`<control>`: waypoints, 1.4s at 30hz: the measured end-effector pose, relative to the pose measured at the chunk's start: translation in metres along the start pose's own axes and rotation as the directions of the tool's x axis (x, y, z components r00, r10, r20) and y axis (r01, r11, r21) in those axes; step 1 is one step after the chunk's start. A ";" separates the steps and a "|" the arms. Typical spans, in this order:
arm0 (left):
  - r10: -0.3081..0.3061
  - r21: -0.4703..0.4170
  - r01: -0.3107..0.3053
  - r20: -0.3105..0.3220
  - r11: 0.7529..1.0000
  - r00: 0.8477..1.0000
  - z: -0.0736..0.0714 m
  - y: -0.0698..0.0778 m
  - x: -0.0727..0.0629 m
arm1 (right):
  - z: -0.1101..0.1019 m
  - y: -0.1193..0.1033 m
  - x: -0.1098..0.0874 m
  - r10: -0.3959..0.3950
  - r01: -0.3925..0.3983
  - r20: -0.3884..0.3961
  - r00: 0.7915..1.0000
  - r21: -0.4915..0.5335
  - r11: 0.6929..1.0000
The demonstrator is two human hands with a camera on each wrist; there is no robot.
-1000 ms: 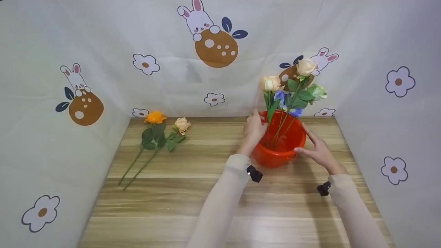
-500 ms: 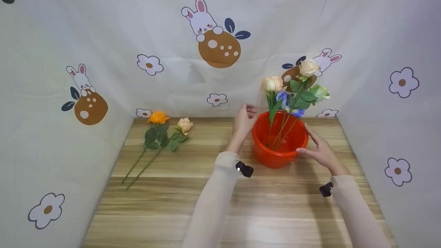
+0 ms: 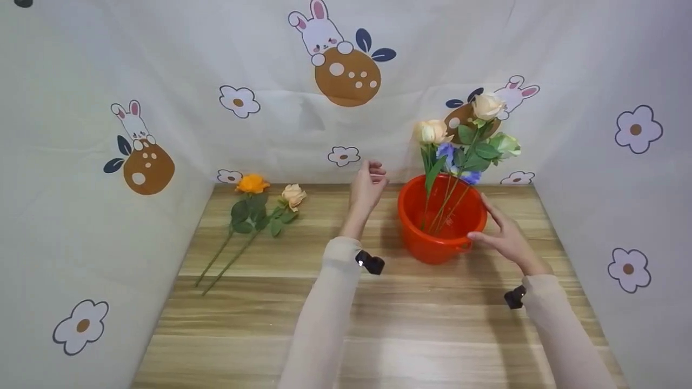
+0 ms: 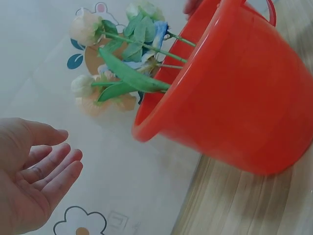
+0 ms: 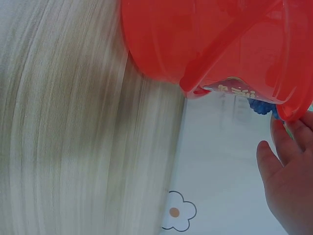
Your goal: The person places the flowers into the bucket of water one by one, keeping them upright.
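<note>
A red plastic bucket (image 3: 432, 249) stands upright at the back right of the wooden table. Several stemmed artificial flowers lean inside it, among them a pale peach rose (image 3: 488, 106), a peach bloom (image 3: 432, 131), a blue flower (image 3: 446, 155) and a greenish-white one (image 3: 506, 145). My left hand (image 3: 368, 186) hovers left of the bucket, fingers loosely bent and holding nothing; the left wrist view shows a gap between this hand (image 4: 29, 171) and the rim. At the bucket's right side is my right hand (image 3: 505, 235), fingers extended along the rim and thumb spread toward the front.
Left on the table lie an orange rose (image 3: 252, 183) and a peach rose (image 3: 293, 196), their green stems pointing toward the front left. A printed cloth wall (image 3: 281, 140) encloses the back and both sides. The bucket's handle (image 5: 230, 41) hangs down its outside.
My left hand has let go of the bucket's left rim and moved left, away from it. My right hand stays at the right rim. The whole view has shifted slightly.
</note>
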State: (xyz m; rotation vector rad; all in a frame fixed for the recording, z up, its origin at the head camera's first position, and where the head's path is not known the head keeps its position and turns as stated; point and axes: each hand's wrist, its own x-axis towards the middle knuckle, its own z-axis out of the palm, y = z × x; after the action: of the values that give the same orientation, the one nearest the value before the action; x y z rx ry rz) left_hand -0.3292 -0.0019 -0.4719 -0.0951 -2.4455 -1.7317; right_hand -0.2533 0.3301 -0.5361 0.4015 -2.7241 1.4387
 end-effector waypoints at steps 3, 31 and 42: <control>0.000 -0.014 -0.001 -0.016 1.000 1.000 -0.007 -0.005 0.001 | 0.000 0.001 0.001 -0.022 0.022 -0.006 1.000 -0.015 1.000; -0.135 -0.034 0.131 -0.187 0.991 0.973 -0.088 -0.086 -0.015 | 0.000 -0.018 -0.005 -0.006 0.006 -0.002 1.000 -0.021 1.000; -0.237 -0.041 0.235 -0.277 0.971 0.931 -0.139 -0.135 -0.033 | 0.001 0.002 0.001 -0.023 0.023 -0.008 1.000 -0.018 1.000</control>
State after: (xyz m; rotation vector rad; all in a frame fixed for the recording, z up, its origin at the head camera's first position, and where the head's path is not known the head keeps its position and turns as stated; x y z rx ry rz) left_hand -0.3039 -0.1772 -0.5572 0.4337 -2.3167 -1.7041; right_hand -0.2547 0.3297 -0.5378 0.4240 -2.7149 1.4059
